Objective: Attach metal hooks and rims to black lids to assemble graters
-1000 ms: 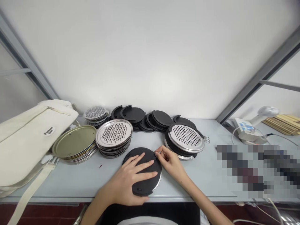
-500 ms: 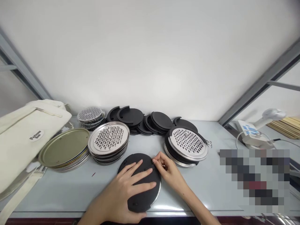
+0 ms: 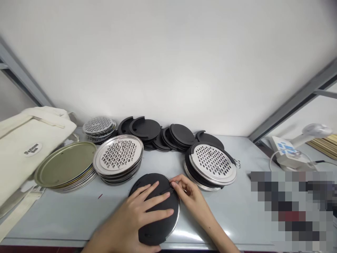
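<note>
A round black disc (image 3: 158, 225) with a thin silvery rim along its right side lies on the grey table in front of me. My left hand (image 3: 139, 212) rests on top with its fingers spread, its thumb at the near edge. At the far right edge of the disc, my right hand (image 3: 191, 195) pinches a small metal ring (image 3: 185, 191), mostly hidden by the fingers. Just beyond that hand is a stack of black discs and metal plates topped by a silver perforated grater plate (image 3: 212, 163), with a metal clip (image 3: 237, 163) at its side.
Green-topped plates (image 3: 67, 163) and a stack of toothed grater plates (image 3: 119, 154) stand left. Farther back are smaller grater plates (image 3: 98, 125) and black discs (image 3: 146, 129). A cream bag (image 3: 50, 140) lies far left; a white device (image 3: 285, 149) stands right, near a blurred area.
The view has shifted slightly. My right finger and thumb have moved a little at the edge of the disc; my left hand stays spread on it.
</note>
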The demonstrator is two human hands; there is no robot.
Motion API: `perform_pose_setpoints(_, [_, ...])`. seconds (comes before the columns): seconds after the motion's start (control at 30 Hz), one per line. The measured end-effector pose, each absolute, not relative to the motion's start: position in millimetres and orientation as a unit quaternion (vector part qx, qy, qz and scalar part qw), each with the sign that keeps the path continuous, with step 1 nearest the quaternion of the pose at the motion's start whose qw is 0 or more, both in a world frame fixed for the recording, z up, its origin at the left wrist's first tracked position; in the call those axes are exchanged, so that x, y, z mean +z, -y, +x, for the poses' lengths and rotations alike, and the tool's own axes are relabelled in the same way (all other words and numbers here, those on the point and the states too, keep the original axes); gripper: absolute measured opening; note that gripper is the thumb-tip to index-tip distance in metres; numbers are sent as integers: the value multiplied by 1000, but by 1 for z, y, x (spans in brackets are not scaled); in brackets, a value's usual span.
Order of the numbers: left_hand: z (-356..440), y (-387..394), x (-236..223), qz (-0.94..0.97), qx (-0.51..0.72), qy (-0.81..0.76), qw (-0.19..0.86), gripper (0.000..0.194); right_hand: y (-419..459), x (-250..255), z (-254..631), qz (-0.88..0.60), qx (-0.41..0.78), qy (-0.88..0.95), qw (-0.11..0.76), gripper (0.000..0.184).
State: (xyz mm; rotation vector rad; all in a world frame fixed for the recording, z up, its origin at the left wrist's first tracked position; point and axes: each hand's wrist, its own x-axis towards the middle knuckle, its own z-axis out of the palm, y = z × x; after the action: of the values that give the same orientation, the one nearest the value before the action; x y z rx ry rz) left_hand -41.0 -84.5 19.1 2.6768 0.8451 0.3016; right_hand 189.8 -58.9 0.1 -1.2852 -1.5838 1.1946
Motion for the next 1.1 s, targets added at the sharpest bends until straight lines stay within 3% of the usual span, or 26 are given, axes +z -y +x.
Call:
perform_pose_setpoints(0.23, [-40, 86, 21, 932, 114, -301, 165, 86, 62, -3, 195, -490, 481, 607, 400, 25])
perform_pose_setpoints(1.1, [-37, 88, 20, 932, 131, -308, 141, 81, 63, 2, 204, -453, 503, 645, 355, 29])
